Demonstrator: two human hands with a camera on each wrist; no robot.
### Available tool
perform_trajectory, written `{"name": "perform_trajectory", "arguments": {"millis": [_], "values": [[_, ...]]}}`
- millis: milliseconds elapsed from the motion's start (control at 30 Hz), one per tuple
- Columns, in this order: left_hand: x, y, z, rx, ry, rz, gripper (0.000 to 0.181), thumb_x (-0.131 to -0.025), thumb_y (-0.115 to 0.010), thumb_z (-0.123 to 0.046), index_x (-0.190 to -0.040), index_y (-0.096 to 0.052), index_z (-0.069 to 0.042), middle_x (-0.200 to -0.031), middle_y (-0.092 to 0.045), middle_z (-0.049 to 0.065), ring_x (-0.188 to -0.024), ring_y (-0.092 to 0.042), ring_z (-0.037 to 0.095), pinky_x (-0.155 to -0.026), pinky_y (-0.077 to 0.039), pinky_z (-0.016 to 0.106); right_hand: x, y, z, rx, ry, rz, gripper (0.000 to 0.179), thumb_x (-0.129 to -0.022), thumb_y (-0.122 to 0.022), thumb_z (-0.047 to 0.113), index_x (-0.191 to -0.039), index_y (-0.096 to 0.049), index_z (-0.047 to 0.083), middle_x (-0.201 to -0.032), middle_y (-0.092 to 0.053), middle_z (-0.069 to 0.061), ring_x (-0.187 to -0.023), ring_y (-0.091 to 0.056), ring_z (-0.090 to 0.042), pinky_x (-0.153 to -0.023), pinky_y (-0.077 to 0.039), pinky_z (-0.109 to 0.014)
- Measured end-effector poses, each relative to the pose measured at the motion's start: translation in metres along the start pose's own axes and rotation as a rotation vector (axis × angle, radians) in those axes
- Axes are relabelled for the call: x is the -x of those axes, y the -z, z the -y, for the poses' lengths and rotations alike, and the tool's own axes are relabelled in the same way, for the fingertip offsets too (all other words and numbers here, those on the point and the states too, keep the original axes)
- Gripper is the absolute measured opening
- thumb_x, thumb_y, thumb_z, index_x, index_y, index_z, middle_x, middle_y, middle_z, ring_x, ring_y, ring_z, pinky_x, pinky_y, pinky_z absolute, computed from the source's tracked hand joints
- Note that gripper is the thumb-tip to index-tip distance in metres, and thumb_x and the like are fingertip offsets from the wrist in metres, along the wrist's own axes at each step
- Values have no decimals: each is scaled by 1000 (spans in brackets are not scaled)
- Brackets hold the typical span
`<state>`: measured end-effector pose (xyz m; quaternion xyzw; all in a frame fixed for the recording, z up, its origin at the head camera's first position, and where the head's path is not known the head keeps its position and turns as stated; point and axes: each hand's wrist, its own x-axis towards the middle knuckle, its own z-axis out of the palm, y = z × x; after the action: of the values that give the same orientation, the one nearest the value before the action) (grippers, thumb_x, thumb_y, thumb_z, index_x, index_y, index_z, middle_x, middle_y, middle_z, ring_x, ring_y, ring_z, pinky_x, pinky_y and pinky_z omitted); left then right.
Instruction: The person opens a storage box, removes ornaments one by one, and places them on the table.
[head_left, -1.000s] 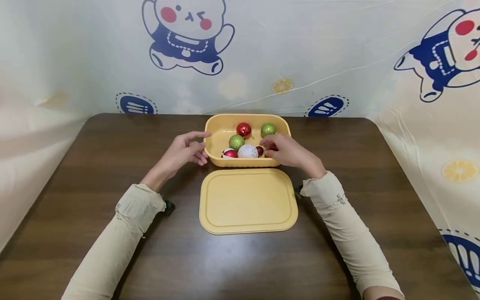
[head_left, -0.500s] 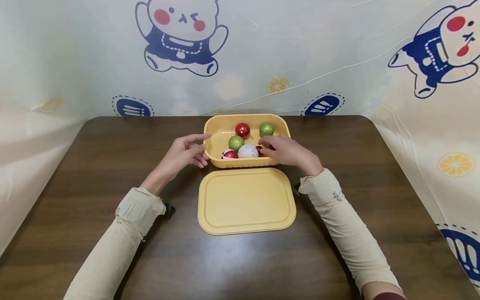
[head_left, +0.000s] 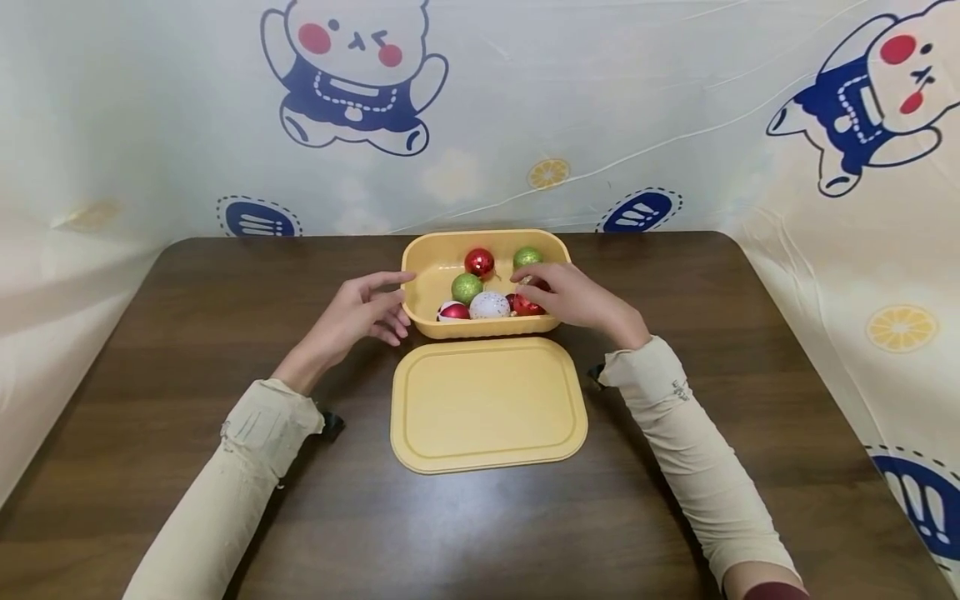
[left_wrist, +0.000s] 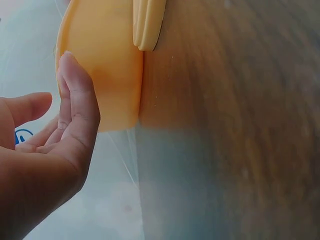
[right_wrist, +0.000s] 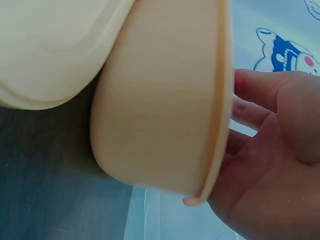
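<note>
In the head view a yellow box [head_left: 420, 317] holds several Christmas baubles. They include a shiny red bauble [head_left: 479, 262], green glitter baubles [head_left: 467, 288], a speckled white bauble [head_left: 490, 305] and a red-and-white bauble [head_left: 453, 312]. My left hand [head_left: 352, 317] rests with extended, loosely bent fingers at the box's left end. My right hand [head_left: 581, 300] reaches over the right rim, its bent fingers and thumb over another red bauble [head_left: 527, 305]. Whether they pinch it I cannot tell; in the right wrist view the box wall hides the fingertips.
A yellow lid [head_left: 489, 404] lies flat on the brown wooden table [head_left: 300, 517] directly in front of the box. Behind the table hangs a pale curtain [head_left: 495, 108] printed with cartoon bears and orange slices.
The red bauble by my right hand now shows more, below the thumb, beside the speckled white one. The left hand stays at the box's left end; the head view has shifted slightly.
</note>
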<state>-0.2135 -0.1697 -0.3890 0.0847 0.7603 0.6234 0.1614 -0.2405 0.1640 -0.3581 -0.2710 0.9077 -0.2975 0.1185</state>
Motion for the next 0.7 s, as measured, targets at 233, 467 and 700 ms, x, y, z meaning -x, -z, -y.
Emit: {"name": "perform_trajectory", "arguments": {"millis": [233, 467, 700], "values": [[1, 0, 0, 10, 3, 11, 46, -104, -52, -15, -148, -45, -7, -88, -64, 22, -70, -68, 28, -66, -61, 40, 6, 12, 1, -56, -33, -59, 29, -103, -55, 20, -129, -63, 7, -115, -64, -8, -99, -58, -22, -88, -54, -39], [0, 2, 3, -4, -9, 8, 45, -104, -52, -15, -148, -46, -8, -86, -65, 19, -70, -68, 30, -65, -61, 39, 10, 21, -1, -66, -20, -103, 31, -104, -54, 21, -130, -62, 6, -117, -66, -11, -107, -62, -23, -95, -51, -43], [1, 4, 7, -13, -23, 3, 45, -104, -53, -15, -148, -47, -9, -88, -65, 22, -69, -68, 29, -65, -61, 40, 13, 25, -4, -70, -14, -149, 32, -103, -57, 23, -128, -62, 5, -113, -68, -8, -104, -63, -20, -92, -52, -41]]}}
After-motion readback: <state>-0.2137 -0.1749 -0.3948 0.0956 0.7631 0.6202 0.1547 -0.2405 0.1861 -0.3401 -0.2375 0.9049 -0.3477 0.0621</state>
